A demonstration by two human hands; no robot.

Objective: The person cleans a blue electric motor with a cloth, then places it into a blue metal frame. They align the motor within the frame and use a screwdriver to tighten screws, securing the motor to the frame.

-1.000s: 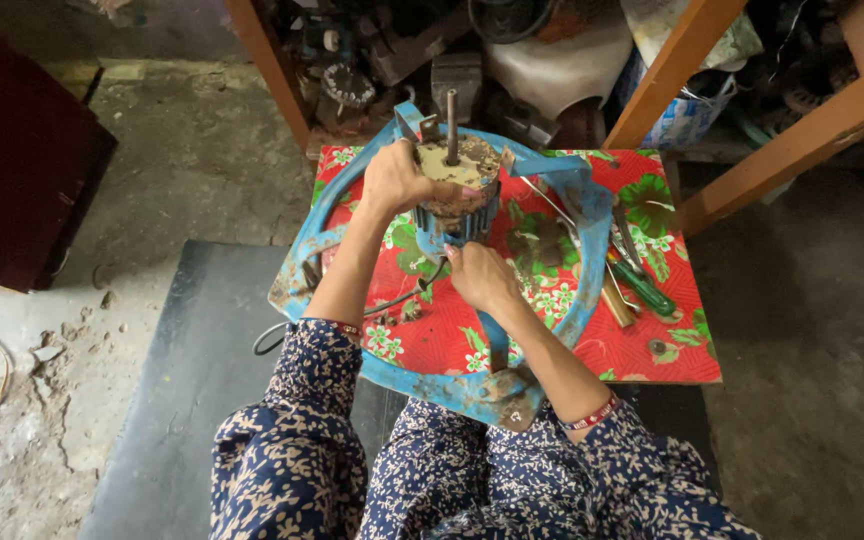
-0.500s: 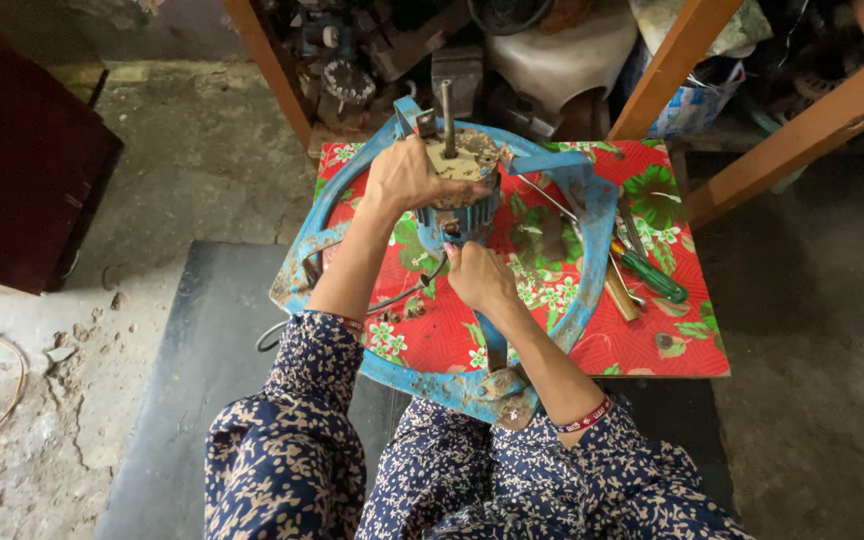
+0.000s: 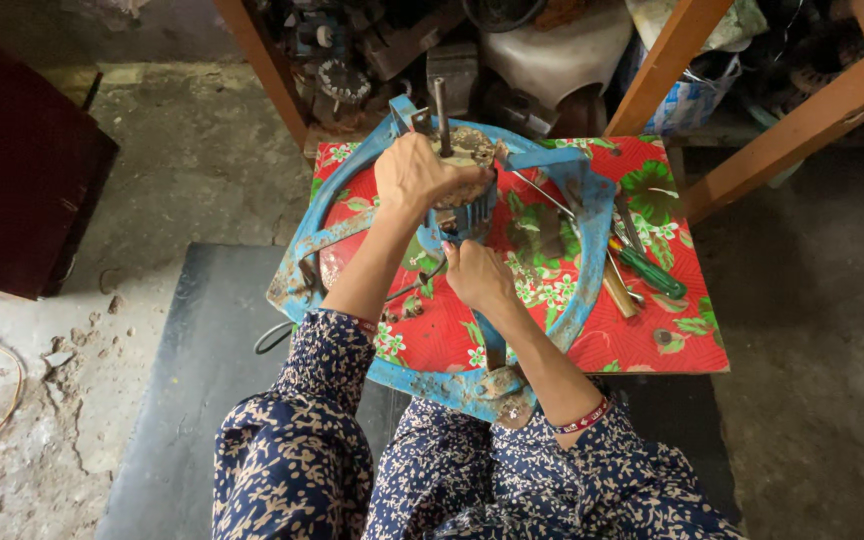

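Observation:
A worn blue round metal fan frame (image 3: 580, 290) lies on a low table with a red flowered cloth (image 3: 672, 345). At its hub stands a dirty motor (image 3: 467, 205) with a steel shaft (image 3: 441, 115) sticking up. My left hand (image 3: 414, 172) is clamped over the top of the motor. My right hand (image 3: 474, 272) rests just below the motor, fingers curled against its near side; whether it holds a tool is hidden.
A green-handled screwdriver (image 3: 652, 272), a wooden-handled tool (image 3: 617, 295) and thin metal tools lie on the cloth at the right. Orange wooden beams (image 3: 797, 125) and cluttered machine parts (image 3: 342, 75) stand behind. A dark mat (image 3: 192, 400) covers the concrete floor; a dark red cabinet (image 3: 22, 160) stands left.
The view has shifted slightly. Both hands stay at the motor; the left hand has settled more squarely over its top.

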